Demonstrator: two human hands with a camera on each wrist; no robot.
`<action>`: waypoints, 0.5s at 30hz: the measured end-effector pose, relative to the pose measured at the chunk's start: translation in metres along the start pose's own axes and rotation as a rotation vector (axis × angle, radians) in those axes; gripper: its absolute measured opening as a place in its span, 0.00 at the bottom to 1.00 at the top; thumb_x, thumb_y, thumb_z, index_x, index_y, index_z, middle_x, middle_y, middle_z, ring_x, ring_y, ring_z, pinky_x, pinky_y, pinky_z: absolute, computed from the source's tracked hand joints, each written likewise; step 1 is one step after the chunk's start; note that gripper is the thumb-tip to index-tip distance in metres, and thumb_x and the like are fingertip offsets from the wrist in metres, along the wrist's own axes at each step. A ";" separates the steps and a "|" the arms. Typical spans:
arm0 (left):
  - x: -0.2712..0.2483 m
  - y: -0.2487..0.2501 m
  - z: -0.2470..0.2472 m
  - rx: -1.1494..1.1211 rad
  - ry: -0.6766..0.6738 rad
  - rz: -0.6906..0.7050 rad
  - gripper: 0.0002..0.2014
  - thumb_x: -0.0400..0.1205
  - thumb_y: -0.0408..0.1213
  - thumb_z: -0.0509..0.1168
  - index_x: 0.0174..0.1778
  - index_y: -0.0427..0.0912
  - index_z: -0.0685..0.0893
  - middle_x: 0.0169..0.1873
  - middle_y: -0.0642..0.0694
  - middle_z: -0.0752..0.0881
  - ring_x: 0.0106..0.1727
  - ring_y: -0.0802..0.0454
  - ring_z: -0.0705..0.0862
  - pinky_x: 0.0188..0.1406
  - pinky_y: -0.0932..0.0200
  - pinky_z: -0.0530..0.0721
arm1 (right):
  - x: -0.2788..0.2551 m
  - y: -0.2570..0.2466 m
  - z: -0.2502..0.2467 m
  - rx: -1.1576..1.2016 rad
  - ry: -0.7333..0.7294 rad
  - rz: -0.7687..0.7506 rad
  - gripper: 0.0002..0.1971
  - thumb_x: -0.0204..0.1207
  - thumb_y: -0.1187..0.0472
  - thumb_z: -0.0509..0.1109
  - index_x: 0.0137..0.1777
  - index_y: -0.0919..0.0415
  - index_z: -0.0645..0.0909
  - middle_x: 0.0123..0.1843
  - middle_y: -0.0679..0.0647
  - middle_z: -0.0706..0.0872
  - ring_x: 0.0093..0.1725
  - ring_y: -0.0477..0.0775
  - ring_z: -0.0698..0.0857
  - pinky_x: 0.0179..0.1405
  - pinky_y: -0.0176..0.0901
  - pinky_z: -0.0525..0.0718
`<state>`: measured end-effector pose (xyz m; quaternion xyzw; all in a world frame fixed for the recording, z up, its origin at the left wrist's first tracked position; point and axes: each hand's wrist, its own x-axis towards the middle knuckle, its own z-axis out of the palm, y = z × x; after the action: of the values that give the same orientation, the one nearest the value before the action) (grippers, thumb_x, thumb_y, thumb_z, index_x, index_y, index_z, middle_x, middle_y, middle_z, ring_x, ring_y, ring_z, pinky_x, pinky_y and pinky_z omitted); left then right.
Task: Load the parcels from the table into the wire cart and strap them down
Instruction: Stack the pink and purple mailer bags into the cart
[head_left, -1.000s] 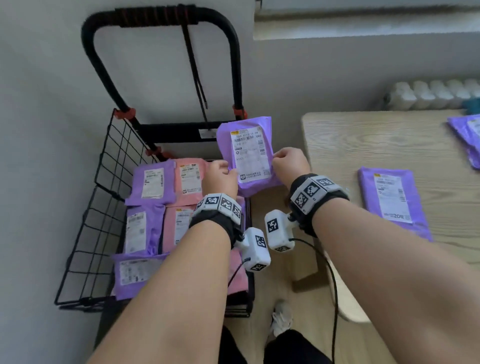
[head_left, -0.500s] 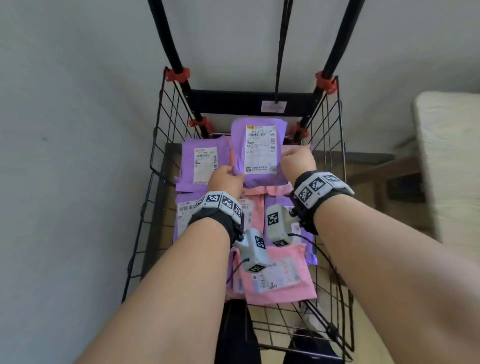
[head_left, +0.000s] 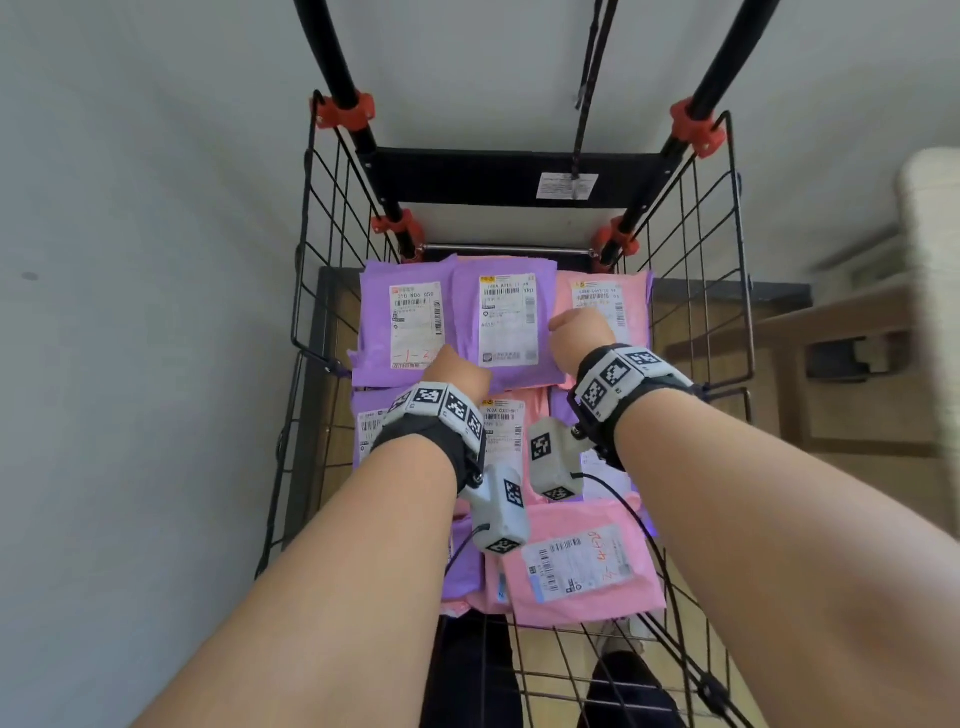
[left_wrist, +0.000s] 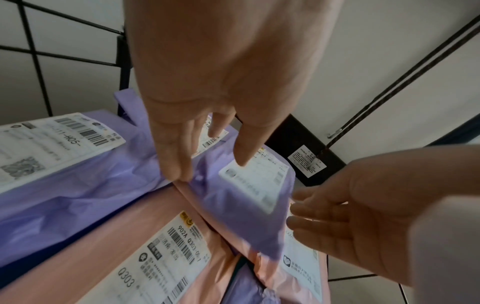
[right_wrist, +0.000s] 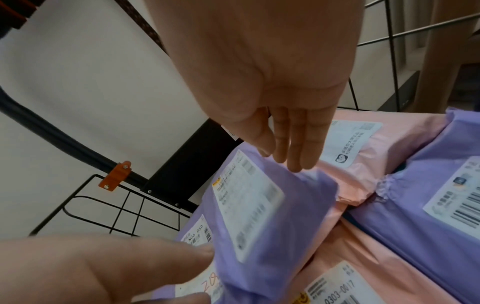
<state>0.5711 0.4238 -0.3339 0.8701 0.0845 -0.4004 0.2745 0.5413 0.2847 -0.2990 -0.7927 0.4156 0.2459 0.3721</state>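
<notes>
Head view: left hand fingers hidden.

Soft even daylight, dimmer wrist views, motion blur, wide-angle edge distortion

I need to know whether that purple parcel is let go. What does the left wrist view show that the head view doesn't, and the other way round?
Left wrist only: the left hand has straight fingers with tips at the purple parcel's edge, not curled round it; the right hand is spread open beside it.

Head only: the whole cart, the parcel in the back row between a purple and a pink one, more parcels nearer, and the strap hanging loose.

Both: the parcel lying in the cart with both hands at it.
</notes>
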 end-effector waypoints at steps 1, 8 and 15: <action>-0.003 0.000 -0.001 0.020 0.009 -0.020 0.19 0.81 0.32 0.62 0.69 0.35 0.73 0.62 0.38 0.80 0.57 0.40 0.82 0.44 0.56 0.76 | -0.002 0.002 0.000 -0.041 -0.005 -0.028 0.19 0.83 0.70 0.55 0.71 0.68 0.75 0.69 0.64 0.79 0.69 0.65 0.79 0.68 0.53 0.79; -0.034 0.020 -0.006 0.043 0.140 0.054 0.17 0.80 0.29 0.58 0.66 0.34 0.76 0.64 0.36 0.81 0.63 0.36 0.80 0.53 0.53 0.77 | -0.024 0.014 -0.027 0.030 0.024 -0.108 0.22 0.81 0.73 0.54 0.73 0.63 0.75 0.73 0.62 0.78 0.70 0.63 0.78 0.68 0.52 0.78; -0.104 0.068 0.012 0.021 0.229 0.183 0.23 0.84 0.31 0.56 0.77 0.40 0.70 0.71 0.40 0.77 0.66 0.39 0.80 0.56 0.53 0.78 | -0.062 0.055 -0.088 0.113 0.072 -0.230 0.19 0.81 0.69 0.59 0.69 0.61 0.81 0.68 0.59 0.83 0.66 0.60 0.82 0.64 0.47 0.80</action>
<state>0.5195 0.3678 -0.2351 0.9170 0.0313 -0.2727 0.2896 0.4697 0.2234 -0.2237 -0.8212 0.3484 0.1492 0.4267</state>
